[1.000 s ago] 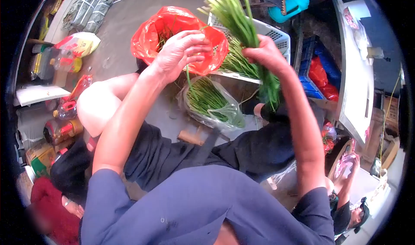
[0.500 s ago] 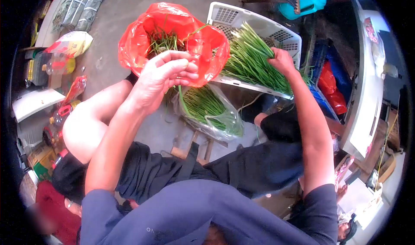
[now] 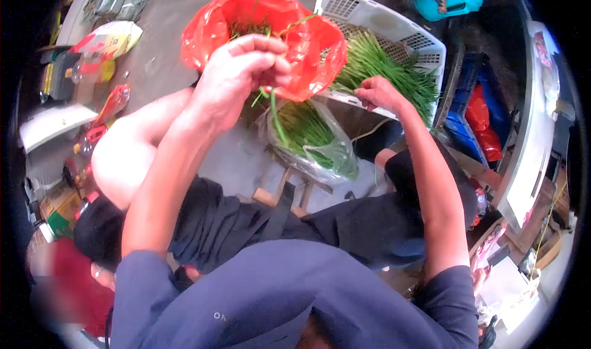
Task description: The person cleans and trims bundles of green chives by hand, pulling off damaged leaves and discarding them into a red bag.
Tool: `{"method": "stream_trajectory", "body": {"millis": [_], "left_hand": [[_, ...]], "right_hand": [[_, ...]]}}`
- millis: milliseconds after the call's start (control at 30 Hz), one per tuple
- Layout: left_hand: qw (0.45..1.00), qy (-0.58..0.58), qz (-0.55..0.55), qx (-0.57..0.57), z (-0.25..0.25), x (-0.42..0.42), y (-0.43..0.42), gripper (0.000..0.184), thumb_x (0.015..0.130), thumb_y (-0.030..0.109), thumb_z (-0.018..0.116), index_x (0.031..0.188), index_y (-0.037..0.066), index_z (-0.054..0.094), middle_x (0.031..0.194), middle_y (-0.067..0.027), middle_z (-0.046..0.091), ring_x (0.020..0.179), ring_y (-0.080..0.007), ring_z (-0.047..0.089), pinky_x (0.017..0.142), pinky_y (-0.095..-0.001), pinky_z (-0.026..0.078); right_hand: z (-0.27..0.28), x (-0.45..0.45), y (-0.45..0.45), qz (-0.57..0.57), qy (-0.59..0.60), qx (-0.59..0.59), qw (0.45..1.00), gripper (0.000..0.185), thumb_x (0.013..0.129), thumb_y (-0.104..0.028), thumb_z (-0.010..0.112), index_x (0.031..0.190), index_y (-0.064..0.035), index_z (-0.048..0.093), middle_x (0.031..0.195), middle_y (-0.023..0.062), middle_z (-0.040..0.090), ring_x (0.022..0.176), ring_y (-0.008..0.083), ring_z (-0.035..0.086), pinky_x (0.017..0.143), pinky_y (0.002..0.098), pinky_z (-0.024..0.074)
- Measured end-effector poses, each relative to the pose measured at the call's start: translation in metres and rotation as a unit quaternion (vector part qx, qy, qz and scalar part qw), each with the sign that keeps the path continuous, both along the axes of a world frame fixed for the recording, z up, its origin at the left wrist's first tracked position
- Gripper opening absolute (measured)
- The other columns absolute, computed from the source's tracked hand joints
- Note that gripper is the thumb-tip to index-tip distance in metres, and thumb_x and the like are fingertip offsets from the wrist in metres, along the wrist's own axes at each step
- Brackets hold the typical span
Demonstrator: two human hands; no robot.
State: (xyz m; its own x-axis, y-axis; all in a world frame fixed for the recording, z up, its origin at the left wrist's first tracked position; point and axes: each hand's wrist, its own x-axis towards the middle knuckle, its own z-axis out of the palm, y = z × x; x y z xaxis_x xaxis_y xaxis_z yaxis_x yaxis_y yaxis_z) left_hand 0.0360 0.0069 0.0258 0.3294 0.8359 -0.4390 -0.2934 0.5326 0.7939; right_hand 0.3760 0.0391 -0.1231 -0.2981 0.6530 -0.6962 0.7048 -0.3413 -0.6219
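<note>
Now the right hand (image 3: pixel 377 93) has let go of the bundle of green stems (image 3: pixel 381 65), which lies in the white basket (image 3: pixel 340 5); its fingers are loosely bent and parted, with nothing seen in them, just by the basket's near rim. With that release, the bundle rests on its own in the basket, its pale ends toward the red plastic bag (image 3: pixel 203 38) and its dark leafy tips toward the far right corner, and the right hand is free. The left hand (image 3: pixel 243 68) hovers over the near side of the red bag, fingers curled and thumb close to them; whether it pinches a thin stalk cannot be told. A single long stalk (image 3: pixel 277 118) hangs just below that hand, its upper end hidden. Inside the red bag sit loose green scraps (image 3: pixel 249 28), and one thin stem crosses toward its right side. Nearer the body, a clear plastic bag (image 3: pixel 348 167) holds more stems (image 3: pixel 301 127), lying below the red bag and beside the basket. A small wooden frame (image 3: pixel 265 196) stands between the person's legs. Farther out to the right are a blue crate (image 3: pixel 455 121) with red plastic in it and, above, a turquoise jug (image 3: pixel 462 5). Off to the left lie bottles and packets, and at the lower left a dark red sleeve (image 3: pixel 92 287) of another person shows.
</note>
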Motion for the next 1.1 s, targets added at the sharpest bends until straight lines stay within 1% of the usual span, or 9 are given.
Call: {"method": "stream_trajectory", "body": {"millis": [133, 267, 367, 467, 533, 767, 900, 1067, 1100], "left_hand": [[0.998, 0.016, 0.039, 0.051, 0.003, -0.006, 0.0, 0.022, 0.089, 0.009, 0.054, 0.109, 0.001, 0.058, 0.088, -0.0056, 0.064, 0.08, -0.0156, 0.063, 0.076, -0.0315, 0.053], [0.996, -0.008, 0.053, 0.066, 0.008, -0.015, -0.002, 0.023, 0.089, 0.008, 0.053, 0.109, -0.001, 0.058, 0.089, -0.0066, 0.065, 0.079, -0.016, 0.063, 0.079, -0.0295, 0.051], [0.996, -0.016, 0.057, 0.062, 0.009, -0.019, -0.002, 0.023, 0.088, 0.008, 0.054, 0.109, -0.002, 0.059, 0.089, -0.0071, 0.065, 0.079, -0.016, 0.063, 0.079, -0.0289, 0.051], [0.997, -0.02, 0.049, 0.055, 0.011, -0.022, 0.0, 0.023, 0.089, 0.009, 0.055, 0.108, -0.002, 0.059, 0.089, -0.0072, 0.065, 0.08, -0.0156, 0.063, 0.079, -0.0288, 0.051], [0.998, -0.022, 0.04, 0.051, 0.012, -0.021, 0.0, 0.023, 0.089, 0.01, 0.056, 0.108, -0.001, 0.059, 0.089, -0.0072, 0.065, 0.08, -0.0153, 0.063, 0.078, -0.0287, 0.051], [0.999, 0.013, 0.029, 0.028, 0.008, -0.019, 0.001, 0.022, 0.088, 0.013, 0.058, 0.107, 0.001, 0.061, 0.087, -0.0065, 0.065, 0.079, -0.0146, 0.063, 0.076, -0.0295, 0.053], [0.999, 0.017, 0.034, 0.03, 0.01, -0.018, 0.001, 0.022, 0.088, 0.013, 0.058, 0.106, 0.001, 0.061, 0.086, -0.0068, 0.065, 0.078, -0.0148, 0.063, 0.075, -0.0297, 0.053], [0.997, 0.033, 0.047, 0.042, 0.007, -0.019, 0.002, 0.021, 0.088, 0.011, 0.058, 0.105, -0.001, 0.061, 0.086, -0.0077, 0.065, 0.079, -0.0154, 0.063, 0.076, -0.0298, 0.053], [0.996, 0.032, 0.054, 0.059, 0.006, -0.019, 0.003, 0.021, 0.088, 0.01, 0.058, 0.105, -0.001, 0.061, 0.086, -0.008, 0.065, 0.078, -0.0156, 0.063, 0.076, -0.0298, 0.053]], "right_hand": [[0.013, -0.051, -0.036, 0.127, 0.035, -0.111, 0.985, 0.029, 0.082, -0.027, 0.065, 0.074, 0.0011, 0.063, 0.058, 0.005, 0.059, 0.05, 0.0137, 0.059, 0.048, 0.0293, 0.0492], [-0.011, -0.096, -0.085, 0.211, 0.012, -0.069, 0.975, 0.03, 0.077, -0.031, 0.067, 0.075, -0.0012, 0.066, 0.065, 0.0115, 0.064, 0.056, 0.0185, 0.062, 0.057, 0.0336, 0.0506], [-0.077, -0.106, -0.125, 0.131, -0.01, 0.03, 0.991, 0.022, 0.071, -0.028, 0.066, 0.08, -0.0075, 0.07, 0.077, 0.0149, 0.067, 0.072, 0.0295, 0.065, 0.068, 0.0405, 0.0513], [-0.105, -0.121, -0.147, 0.094, -0.051, 0.116, 0.988, 0.022, 0.073, -0.024, 0.066, 0.081, -0.0031, 0.067, 0.072, 0.0132, 0.066, 0.065, 0.0239, 0.066, 0.064, 0.0363, 0.0515], [-0.106, -0.136, -0.144, 0.095, -0.044, 0.056, 0.993, 0.025, 0.07, -0.025, 0.067, 0.084, -0.0039, 0.068, 0.078, 0.0152, 0.067, 0.074, 0.0279, 0.066, 0.07, 0.039, 0.0511], [-0.11, -0.156, -0.156, 0.159, -0.014, 0.141, 0.977, 0.032, 0.065, -0.028, 0.07, 0.088, -0.0076, 0.065, 0.085, 0.0158, 0.062, 0.085, 0.0357, 0.06, 0.072, 0.0431, 0.0493], [-0.124, -0.153, -0.17, 0.183, -0.017, 0.216, 0.959, 0.028, 0.065, -0.027, 0.069, 0.085, -0.0076, 0.064, 0.081, 0.0166, 0.06, 0.082, 0.0361, 0.06, 0.071, 0.0434, 0.049], [-0.115, -0.142, -0.151, 0.16, 0.005, 0.127, 0.979, 0.025, 0.067, -0.029, 0.067, 0.077, -0.0066, 0.064, 0.078, 0.019, 0.062, 0.076, 0.0364, 0.061, 0.066, 0.0443, 0.0493], [-0.102, -0.14, -0.142, 0.156, 0.015, 0.145, 0.977, 0.025, 0.071, -0.027, 0.068, 0.074, -0.0031, 0.063, 0.069, 0.0152, 0.063, 0.064, 0.0291, 0.063, 0.06, 0.04, 0.0505]]}}
